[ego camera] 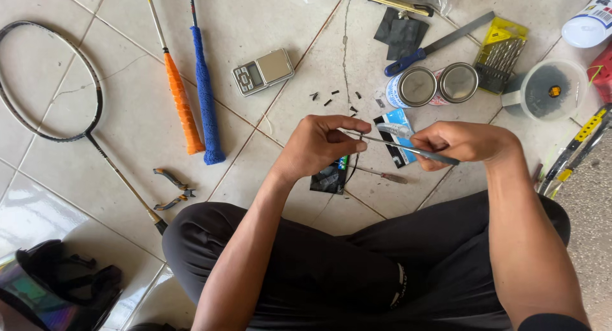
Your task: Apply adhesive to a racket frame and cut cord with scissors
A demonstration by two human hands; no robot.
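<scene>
Tweezers [408,149] were in the right hand [468,143], above the floor tiles and in front of the crossed legs. They looked thin and silver, and the fingers were squeezed around the back end. Their tip pointed left to the left hand [319,143]. That hand's thumb and fingers were pinched on a tiny dark piece [361,138], too small to tell what it was. Both hands were held up in the air, close together.

To do this step well, I think the left hand had to stay very still. The right hand had to squeeze softly, so the tiny piece would not pop out and roll away. Holding both hands low over the floor would make a dropped piece easy to find.

Just under the hands lay a flat blue and white packet [400,122] and a dark packet with a green bit [331,175]. A small screwdriver [382,175] lay beside them. A few tiny black bits [335,96] were spread on the tile [127,114] a little way ahead.

Further off stood two round tins [437,84] with silver lids, side by side. Right of them was a yellow case of drill bits [503,57], then a clear round tub [548,89]. A white bottle with a label [590,22] sat in the top right corner. A small grey scale [262,71] was to the left. Past it lay an orange racket handle [180,101] and a blue racket handle [205,95], small pliers [172,189], and a black racket [51,82].
</scene>
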